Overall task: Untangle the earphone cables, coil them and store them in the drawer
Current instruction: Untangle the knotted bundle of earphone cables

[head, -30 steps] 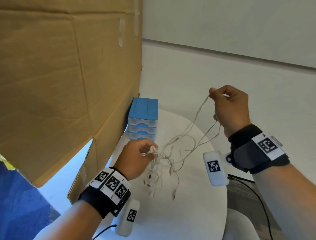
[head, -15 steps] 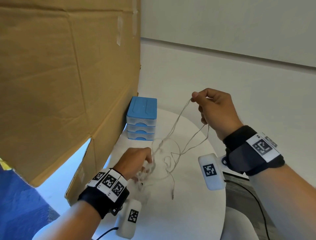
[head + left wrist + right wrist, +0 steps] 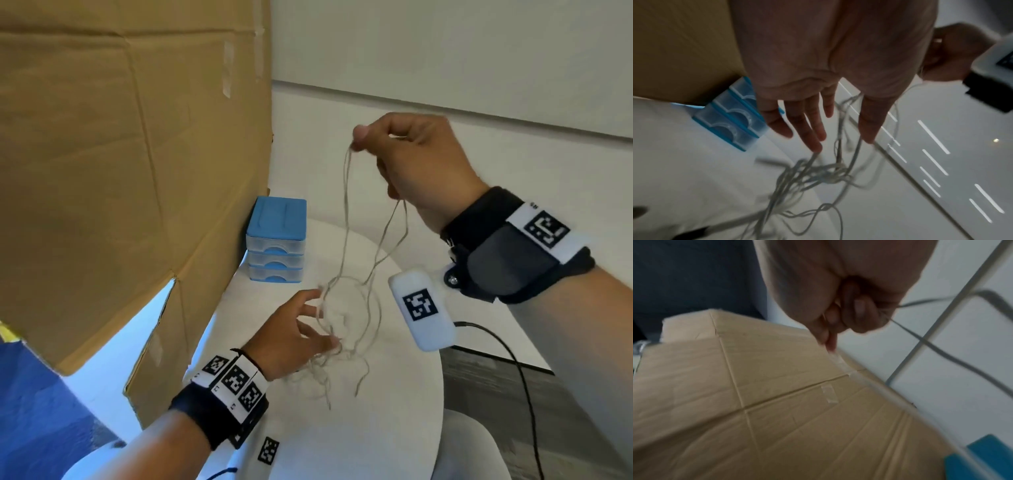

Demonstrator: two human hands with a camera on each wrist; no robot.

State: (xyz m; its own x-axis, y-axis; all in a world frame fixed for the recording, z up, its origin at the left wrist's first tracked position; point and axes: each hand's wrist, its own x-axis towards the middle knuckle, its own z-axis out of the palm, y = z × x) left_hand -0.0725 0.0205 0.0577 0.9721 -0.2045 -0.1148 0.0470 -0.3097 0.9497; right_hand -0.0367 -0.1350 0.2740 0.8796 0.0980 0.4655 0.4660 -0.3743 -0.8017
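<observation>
- Pinching thin pale earphone cables (image 3: 346,219) high, right hand (image 3: 414,157) should lift slowly.
- Left hand (image 3: 294,329), fingers spread and holding nothing, should comb the knot at six o'clock.

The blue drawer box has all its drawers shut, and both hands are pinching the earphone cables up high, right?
Not both. Only the right hand pinches the earphone cables up high; the left hand is open, low by the tangle, as the head view shows. The drawer box looks shut.
</observation>
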